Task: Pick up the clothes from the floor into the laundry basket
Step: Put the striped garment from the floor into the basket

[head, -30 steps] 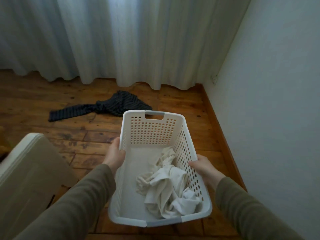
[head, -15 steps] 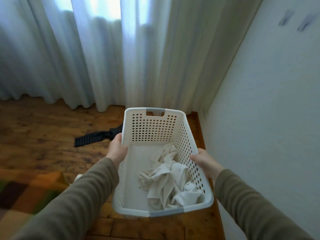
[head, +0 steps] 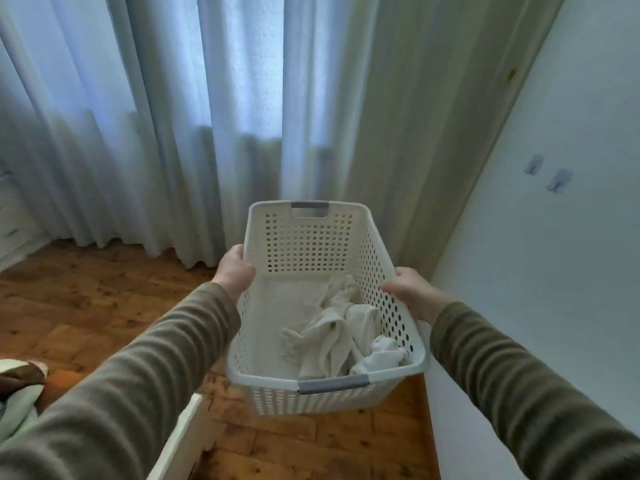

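I hold a white perforated laundry basket point(head: 306, 244) up in front of me, clear of the wooden floor. My left hand point(head: 234, 271) grips its left rim and my right hand point(head: 410, 289) grips its right rim. Crumpled white clothes point(head: 341, 336) lie in the near right part of the basket. No dark garment shows on the floor in this frame.
Long pale curtains point(head: 207, 133) hang straight ahead down to the wooden floor point(head: 86, 306). A white wall point(head: 554, 237) stands close on the right. A white furniture edge point(head: 180, 441) and a patterned fabric point(head: 17, 386) sit at the lower left.
The view has tilted upward and the basket has risen with both hands. The dark striped garment on the floor has dropped out of sight behind the basket.
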Demonstrator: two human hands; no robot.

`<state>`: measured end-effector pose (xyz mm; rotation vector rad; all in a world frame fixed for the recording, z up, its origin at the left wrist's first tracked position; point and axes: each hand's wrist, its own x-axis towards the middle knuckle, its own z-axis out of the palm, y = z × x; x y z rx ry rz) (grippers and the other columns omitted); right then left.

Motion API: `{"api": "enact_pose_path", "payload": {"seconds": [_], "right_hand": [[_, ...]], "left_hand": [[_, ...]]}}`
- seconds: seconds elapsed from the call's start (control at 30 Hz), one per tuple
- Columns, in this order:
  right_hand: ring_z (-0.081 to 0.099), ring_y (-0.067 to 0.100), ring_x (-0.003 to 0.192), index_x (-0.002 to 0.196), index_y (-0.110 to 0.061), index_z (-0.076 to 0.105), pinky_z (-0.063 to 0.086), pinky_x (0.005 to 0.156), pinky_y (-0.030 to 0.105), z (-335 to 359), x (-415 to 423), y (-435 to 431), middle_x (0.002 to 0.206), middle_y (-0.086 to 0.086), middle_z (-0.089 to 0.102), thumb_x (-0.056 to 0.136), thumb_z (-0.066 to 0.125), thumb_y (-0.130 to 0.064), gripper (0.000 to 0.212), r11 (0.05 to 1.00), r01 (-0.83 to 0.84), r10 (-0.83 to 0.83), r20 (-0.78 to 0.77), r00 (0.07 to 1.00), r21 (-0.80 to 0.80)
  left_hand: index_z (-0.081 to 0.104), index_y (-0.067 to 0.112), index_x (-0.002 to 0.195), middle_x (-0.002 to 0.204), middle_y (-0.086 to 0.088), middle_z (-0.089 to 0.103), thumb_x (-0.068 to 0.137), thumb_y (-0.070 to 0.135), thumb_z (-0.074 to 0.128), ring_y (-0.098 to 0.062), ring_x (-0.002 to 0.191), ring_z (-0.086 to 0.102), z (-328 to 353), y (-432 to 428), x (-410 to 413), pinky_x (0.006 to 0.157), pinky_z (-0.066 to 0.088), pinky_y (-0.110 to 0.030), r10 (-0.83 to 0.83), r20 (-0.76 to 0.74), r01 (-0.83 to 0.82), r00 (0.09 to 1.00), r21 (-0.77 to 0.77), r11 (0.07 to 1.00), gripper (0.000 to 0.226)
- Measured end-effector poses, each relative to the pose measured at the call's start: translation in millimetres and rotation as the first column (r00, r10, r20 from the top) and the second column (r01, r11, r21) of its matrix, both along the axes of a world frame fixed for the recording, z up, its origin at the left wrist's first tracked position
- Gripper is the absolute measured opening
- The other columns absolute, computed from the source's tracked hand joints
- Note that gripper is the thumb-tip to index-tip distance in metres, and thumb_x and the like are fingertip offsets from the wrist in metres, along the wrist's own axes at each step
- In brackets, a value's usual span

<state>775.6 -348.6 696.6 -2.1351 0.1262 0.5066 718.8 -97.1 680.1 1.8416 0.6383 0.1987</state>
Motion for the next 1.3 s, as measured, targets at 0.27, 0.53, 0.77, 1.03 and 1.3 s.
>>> {"api": "enact_pose_path", "payload": {"seconds": [0.27, 0.53, 0.77, 1.03, 1.3], "right_hand": [[0.057, 0.038, 0.112, 0.127, 0.004, 0.046, 0.046, 0.098, 0.050, 36, 53, 53, 0.123, 0.025, 0.056, 0.089, 0.047, -0.001, 0.038, 0.996, -0.086, 0.086, 0.051, 0.995, 0.009], [0.057, 0.039, 0.111, 0.128, 0.004, 0.045, 0.045, 0.098, 0.053, 54, 137, 116, 0.122, 0.027, 0.056, 0.088, 0.045, 0.000, 0.040, 0.990, -0.129, 0.124, 0.076, 0.989, 0.055], [0.056, 0.043, 0.110, 0.123, 0.010, 0.048, 0.045, 0.098, 0.053, 51, 221, 157, 0.120, 0.032, 0.056, 0.087, 0.045, 0.005, 0.037, 0.974, -0.201, 0.192, 0.092, 0.977, 0.100], [0.056, 0.028, 0.076, 0.099, 0.005, 0.055, 0.049, 0.070, 0.034, 39, 337, 211, 0.084, 0.019, 0.058, 0.084, 0.042, 0.011, 0.020, 0.909, -0.406, 0.395, 0.116, 0.911, 0.095], [0.056, 0.044, 0.111, 0.117, 0.013, 0.052, 0.045, 0.098, 0.052, 18, 402, 287, 0.120, 0.033, 0.057, 0.087, 0.041, 0.006, 0.033, 0.811, -0.581, 0.578, 0.054, 0.814, 0.066]], "left_hand": [[0.054, 0.002, 0.115, 0.107, -0.019, 0.060, 0.084, -0.009, 0.042, -0.031, 0.097, 0.058, 27, 54, 47, 0.079, 0.045, -0.035, 0.063, 0.041, -0.063, 0.997, -0.005, 0.998, 0.035], [0.055, 0.005, 0.107, 0.100, -0.017, 0.056, 0.084, -0.012, 0.040, -0.026, 0.095, 0.054, 51, 115, 123, 0.086, 0.046, -0.039, 0.098, 0.084, -0.099, 0.992, 0.001, 0.995, 0.032], [0.053, -0.004, 0.117, 0.101, -0.016, 0.056, 0.083, -0.013, 0.040, -0.026, 0.095, 0.053, 50, 148, 190, 0.084, 0.043, -0.035, 0.180, 0.088, -0.182, 0.980, 0.023, 0.983, 0.037], [0.056, 0.003, 0.107, 0.110, -0.023, 0.061, 0.085, -0.006, 0.046, -0.036, 0.106, 0.058, 35, 181, 258, 0.094, 0.048, -0.044, 0.373, 0.055, -0.376, 0.926, 0.058, 0.925, 0.027], [0.056, 0.007, 0.112, 0.098, -0.012, 0.057, 0.088, 0.004, 0.050, -0.028, 0.094, 0.056, 8, 216, 278, 0.086, 0.047, -0.040, 0.568, 0.017, -0.568, 0.823, 0.021, 0.823, 0.025]]}}
